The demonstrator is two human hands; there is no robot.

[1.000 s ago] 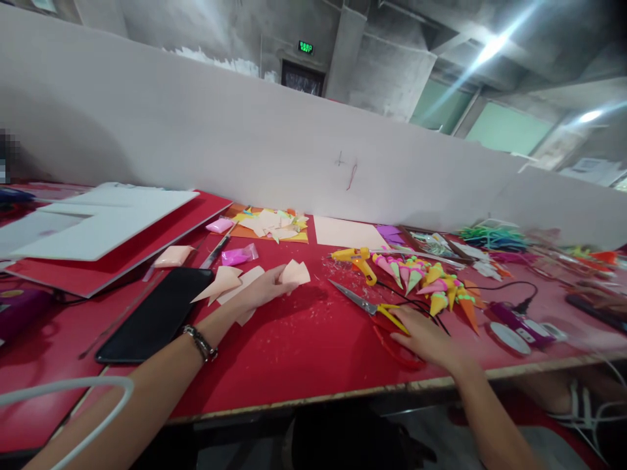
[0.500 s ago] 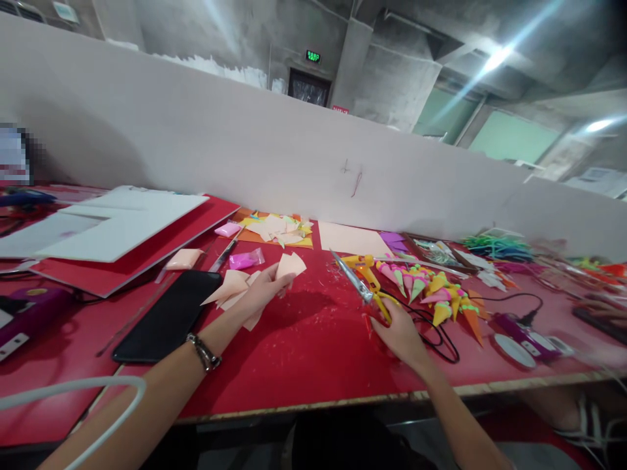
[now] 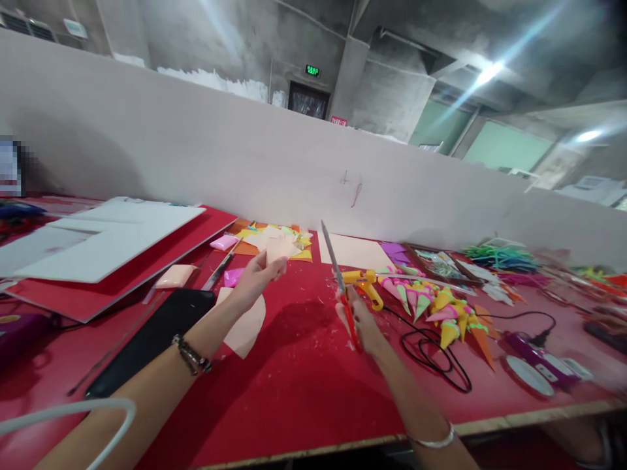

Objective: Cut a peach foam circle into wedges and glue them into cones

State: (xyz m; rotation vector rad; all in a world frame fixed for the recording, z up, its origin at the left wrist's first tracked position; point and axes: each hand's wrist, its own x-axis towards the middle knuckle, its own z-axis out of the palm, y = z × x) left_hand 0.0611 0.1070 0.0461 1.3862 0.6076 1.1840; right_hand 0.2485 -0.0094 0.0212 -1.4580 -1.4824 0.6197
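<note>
Between the thumb and fingers of my left hand (image 3: 259, 277) is a small peach paper piece (image 3: 280, 248), raised above the table. Under that wrist lies a larger peach paper piece (image 3: 247, 329) with a curved edge. My right hand (image 3: 360, 320) is closed round the handles of a pair of scissors (image 3: 332, 251), whose blades look together and point away from me. Just beyond the right hand rests a yellow glue gun (image 3: 363, 281). Several small paper cones (image 3: 448, 313) in yellow, pink and orange lie to its right.
A black phone-like slab (image 3: 151, 339) and white foam boards (image 3: 117, 235) are on the left. Paper scraps (image 3: 264, 240) and a peach sheet (image 3: 355, 250) lie along the back. On the right are a black cable (image 3: 434, 346), a purple device (image 3: 539, 359) and green strips (image 3: 494, 253).
My right hand has picked the scissors up off the table and brought them left, turning them upright. My left hand has lifted the small paper piece up and away from the larger piece.
</note>
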